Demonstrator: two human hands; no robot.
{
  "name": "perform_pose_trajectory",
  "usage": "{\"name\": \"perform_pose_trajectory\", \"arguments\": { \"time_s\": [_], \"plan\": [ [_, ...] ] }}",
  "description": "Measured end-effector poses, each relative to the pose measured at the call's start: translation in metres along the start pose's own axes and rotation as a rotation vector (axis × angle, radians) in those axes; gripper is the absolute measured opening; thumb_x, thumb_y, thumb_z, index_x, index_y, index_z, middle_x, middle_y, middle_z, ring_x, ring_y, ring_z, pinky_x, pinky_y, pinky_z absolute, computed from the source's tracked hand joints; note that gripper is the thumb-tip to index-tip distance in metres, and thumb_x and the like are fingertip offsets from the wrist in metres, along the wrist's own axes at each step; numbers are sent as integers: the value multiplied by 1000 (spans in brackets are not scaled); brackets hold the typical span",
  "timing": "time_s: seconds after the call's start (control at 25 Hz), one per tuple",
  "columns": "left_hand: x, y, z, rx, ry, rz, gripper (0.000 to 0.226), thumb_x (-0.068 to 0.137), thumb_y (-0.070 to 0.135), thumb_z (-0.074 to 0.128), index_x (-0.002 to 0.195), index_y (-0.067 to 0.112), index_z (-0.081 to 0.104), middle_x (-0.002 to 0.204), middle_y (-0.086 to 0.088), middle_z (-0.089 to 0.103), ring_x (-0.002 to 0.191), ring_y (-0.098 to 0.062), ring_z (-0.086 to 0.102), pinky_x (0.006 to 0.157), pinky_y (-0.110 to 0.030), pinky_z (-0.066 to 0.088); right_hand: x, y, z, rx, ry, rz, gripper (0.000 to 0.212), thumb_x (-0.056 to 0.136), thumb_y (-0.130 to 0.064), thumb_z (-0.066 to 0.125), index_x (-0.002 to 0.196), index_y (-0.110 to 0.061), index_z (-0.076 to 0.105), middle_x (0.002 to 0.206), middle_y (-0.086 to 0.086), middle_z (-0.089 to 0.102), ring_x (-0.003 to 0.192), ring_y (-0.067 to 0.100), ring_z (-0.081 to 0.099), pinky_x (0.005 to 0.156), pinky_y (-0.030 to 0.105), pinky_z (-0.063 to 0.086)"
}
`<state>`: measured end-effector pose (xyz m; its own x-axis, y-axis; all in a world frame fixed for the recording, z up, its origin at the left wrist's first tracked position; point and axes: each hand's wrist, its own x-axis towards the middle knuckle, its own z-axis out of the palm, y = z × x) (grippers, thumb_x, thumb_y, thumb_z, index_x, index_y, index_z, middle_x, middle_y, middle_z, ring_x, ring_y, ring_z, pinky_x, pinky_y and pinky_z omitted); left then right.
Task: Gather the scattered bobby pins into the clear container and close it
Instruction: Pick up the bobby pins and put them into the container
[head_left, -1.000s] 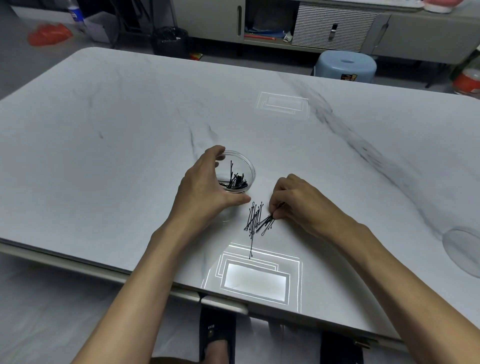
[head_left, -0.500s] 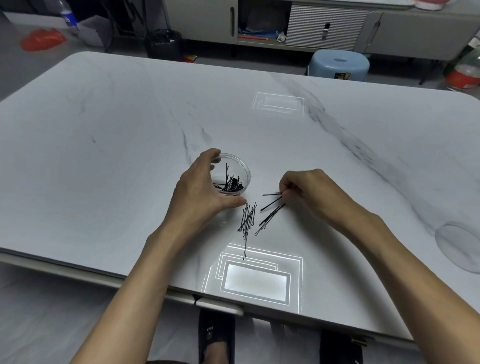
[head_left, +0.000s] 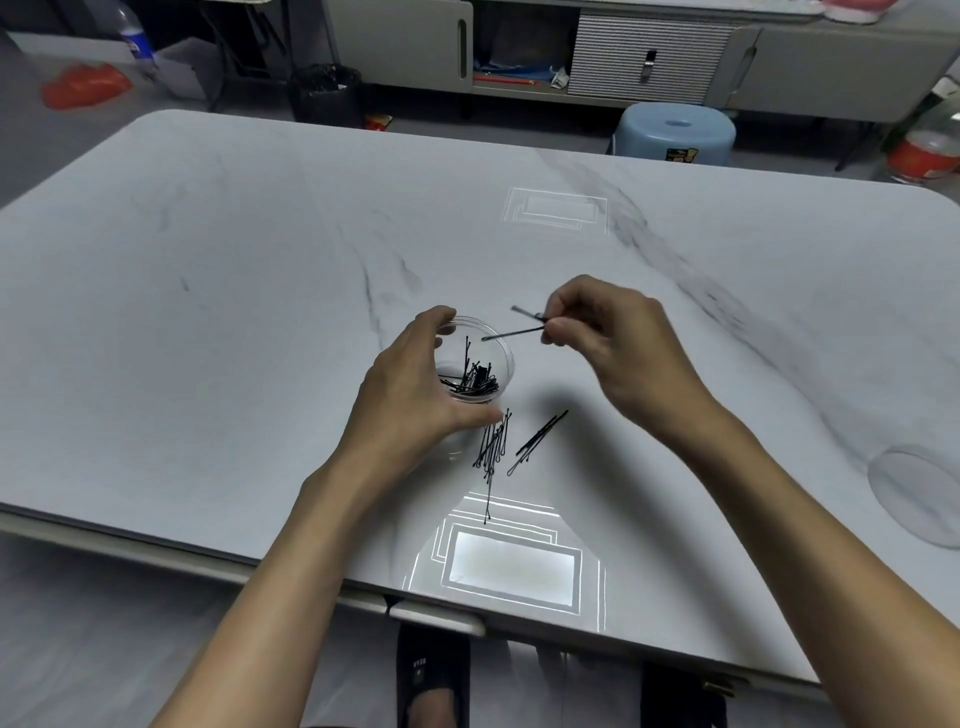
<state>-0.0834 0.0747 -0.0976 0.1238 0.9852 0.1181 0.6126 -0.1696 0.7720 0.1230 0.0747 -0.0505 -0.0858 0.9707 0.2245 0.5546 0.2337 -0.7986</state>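
The right hand (head_left: 618, 348) has its fingers (head_left: 558, 328) pinched on a couple of bobby pins (head_left: 514, 332), their tips poised just over the rim of the clear container (head_left: 501, 353). The left hand (head_left: 415, 395) curls its fingers round that container, which stands on the table (head_left: 208, 312) with pins inside. Loose pins (head_left: 496, 441) lie just beside it, nearer the person.

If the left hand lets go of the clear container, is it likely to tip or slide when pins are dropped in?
The clear container looks thin-walled and light, so it would probably slide on the smooth table. It is short and wide, so tipping seems unlikely. The left hand wraps its side, likely to steady it.
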Motion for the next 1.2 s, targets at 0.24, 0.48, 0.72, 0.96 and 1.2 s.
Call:
{"name": "perform_pose_trajectory", "arguments": {
  "time_s": [0.24,0.48,0.72,0.96,1.2],
  "plan": [
    [-1,5,5,-11,-87,40,103,46,44,87,137,32,39,130,15,54,117,-3,51,93,-24,42,0,-11,30,-343,-164,-180,5,85,-15,67,86,-20,68,80,-5,68,77,16,59,73,39,48],
    [-2,3,2,-25,-89,38,100,45,46,85,134,33,41,128,16,55,116,-2,51,93,-23,41,9,-16,31,-168,4,-129,8,77,-21,76,81,-28,74,69,-16,64,63,0,52,68,32,48],
    [-1,-1,-2,-14,-37,18,100,45,43,89,133,31,43,124,16,57,113,-3,53,90,-20,41,9,-19,40,-140,-81,-198,14,77,-6,75,90,-14,76,83,-2,70,75,9,60,73,18,44],
    [1,-11,-9,-19,92,-47,104,46,39,92,137,28,42,125,14,56,115,-6,53,92,-26,43,1,20,15,-348,-346,-14,12,74,-11,79,80,-20,75,80,-4,69,72,2,59,67,17,42],
    [1,-9,-6,-28,80,-37,104,46,40,92,136,29,42,124,14,56,115,-7,52,92,-27,43,-18,41,29,-522,-488,-53,16,79,-5,68,81,-21,67,87,-6,63,84,15,57,75,35,49]
  ]
}}
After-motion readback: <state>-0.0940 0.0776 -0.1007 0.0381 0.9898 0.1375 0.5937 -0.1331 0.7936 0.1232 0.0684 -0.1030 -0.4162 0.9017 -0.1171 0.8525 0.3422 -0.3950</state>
